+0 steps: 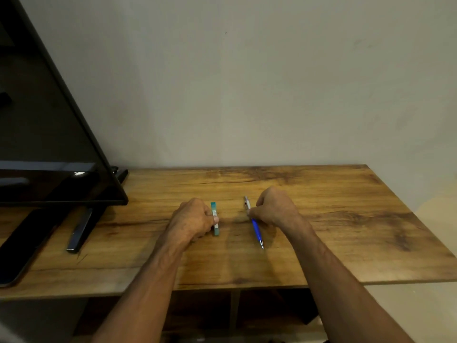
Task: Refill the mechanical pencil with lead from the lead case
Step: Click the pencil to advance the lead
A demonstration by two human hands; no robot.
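Observation:
A thin teal and white lead case (214, 217) stands on its edge on the wooden table (346, 219), lengthwise away from me. My left hand (191, 219) grips it from the left, thumb on its side. A blue and silver mechanical pencil (256, 227) lies to the right of the case, metal tip toward me. My right hand (275, 207) pinches the pencil at its middle, where the silver upper part meets the blue grip. The two hands are a short gap apart.
A black TV (49, 144) stands at the left on two dark feet (80, 231). A plain wall rises behind the table. The table's right edge and front edge are near my forearms; open shelves show below the front edge.

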